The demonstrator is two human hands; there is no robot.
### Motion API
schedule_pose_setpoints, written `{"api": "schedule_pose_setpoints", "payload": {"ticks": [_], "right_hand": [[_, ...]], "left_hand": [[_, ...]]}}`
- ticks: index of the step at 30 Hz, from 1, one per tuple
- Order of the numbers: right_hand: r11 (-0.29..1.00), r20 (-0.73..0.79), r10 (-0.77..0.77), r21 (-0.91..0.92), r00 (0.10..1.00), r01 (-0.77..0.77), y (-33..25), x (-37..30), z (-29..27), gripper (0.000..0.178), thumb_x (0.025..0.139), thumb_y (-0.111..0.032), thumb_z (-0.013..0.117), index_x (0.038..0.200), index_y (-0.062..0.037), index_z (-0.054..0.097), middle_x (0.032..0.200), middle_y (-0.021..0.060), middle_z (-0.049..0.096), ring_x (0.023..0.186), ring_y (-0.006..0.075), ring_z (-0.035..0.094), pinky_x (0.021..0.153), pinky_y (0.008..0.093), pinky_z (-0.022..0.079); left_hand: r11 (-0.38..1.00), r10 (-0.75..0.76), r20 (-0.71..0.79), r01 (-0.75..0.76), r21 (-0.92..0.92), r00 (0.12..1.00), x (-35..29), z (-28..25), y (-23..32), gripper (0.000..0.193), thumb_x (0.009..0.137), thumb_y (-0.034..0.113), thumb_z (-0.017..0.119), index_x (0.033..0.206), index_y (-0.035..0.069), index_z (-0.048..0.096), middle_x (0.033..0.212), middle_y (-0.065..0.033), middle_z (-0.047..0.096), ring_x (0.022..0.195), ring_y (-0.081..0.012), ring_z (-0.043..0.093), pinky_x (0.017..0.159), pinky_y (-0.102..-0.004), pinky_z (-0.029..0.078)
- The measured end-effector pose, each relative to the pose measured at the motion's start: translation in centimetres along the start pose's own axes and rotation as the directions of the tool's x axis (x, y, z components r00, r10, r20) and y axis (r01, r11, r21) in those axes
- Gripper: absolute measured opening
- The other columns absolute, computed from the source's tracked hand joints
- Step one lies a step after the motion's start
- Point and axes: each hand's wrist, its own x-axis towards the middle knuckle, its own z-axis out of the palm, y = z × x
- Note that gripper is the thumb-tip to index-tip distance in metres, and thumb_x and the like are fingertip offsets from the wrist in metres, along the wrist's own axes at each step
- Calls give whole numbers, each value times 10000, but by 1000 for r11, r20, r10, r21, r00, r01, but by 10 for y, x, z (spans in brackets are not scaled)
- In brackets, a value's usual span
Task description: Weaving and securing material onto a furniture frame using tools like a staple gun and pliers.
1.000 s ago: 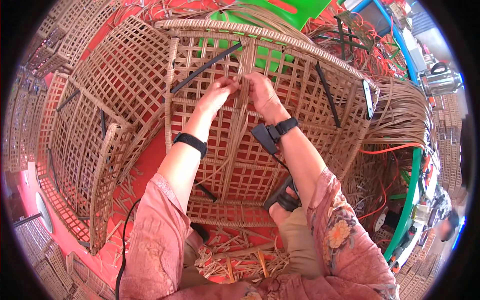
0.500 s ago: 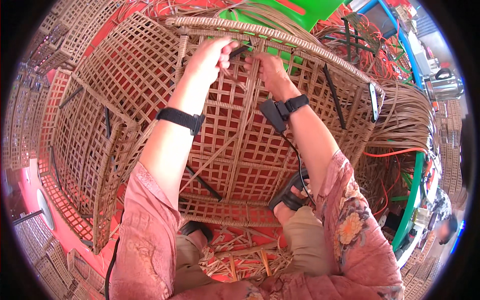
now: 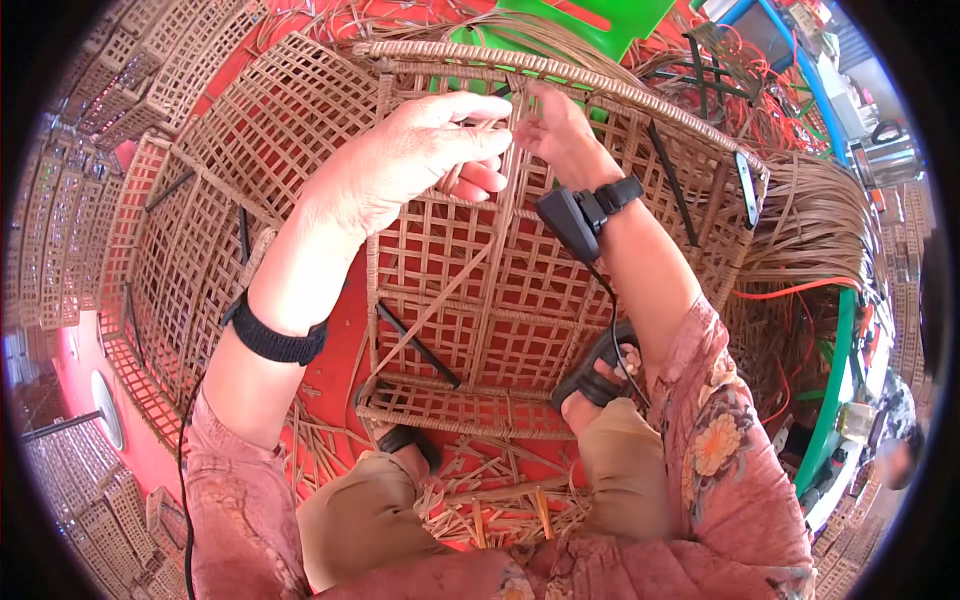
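Observation:
A large brown woven basket (image 3: 540,290) with an open lattice and thick wrapped rim stands tilted in front of me. My left hand (image 3: 425,155) is raised over its upper middle, fingers curled together around a thin brown weaving strip, mostly hidden by the fingers. Just right of it, my right hand (image 3: 562,130) has bent fingers against the basket's central rib, close below the rim. The exact grip there is partly hidden. A loose diagonal strand (image 3: 440,300) crosses the lattice, and a black rod (image 3: 418,345) shows through its lower left.
Another woven piece (image 3: 270,120) stands at left. A green plastic chair (image 3: 600,25) is beyond the rim. Bundled brown strands (image 3: 815,225) hang at right beside a green curved edge (image 3: 835,380). Cut scraps (image 3: 480,490) litter the red floor between my sandalled feet.
My left hand has come nearer to me and lifted away from the rim, with its forearm swinging left. My right hand has shifted slightly right, staying by the central rib.

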Motion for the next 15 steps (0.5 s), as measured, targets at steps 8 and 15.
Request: {"api": "schedule_pose_setpoints", "payload": {"ticks": [8, 15], "right_hand": [[913, 342, 232, 247, 911, -325, -52, -80, 40, 325, 960, -170, 462, 1136, 92, 383, 977, 225, 564, 821, 305, 617, 725, 423, 566], [882, 226, 231, 363, 946, -302, -32, -123, -25, 318, 956, -229, 478, 1042, 76, 498, 870, 183, 616, 795, 316, 638, 702, 426, 568]], "left_hand": [[967, 253, -135, -255, -1, 958, 8, 14, -60, 405, 877, 216, 637, 1180, 5, 470, 886, -79, 613, 798, -138, 620, 748, -295, 509], [832, -28, -103, 80, 548, 994, -2, 64, -132, 455, 919, 470, 492, 879, 41, 639, 779, -94, 630, 762, -223, 610, 770, -336, 471]]}}
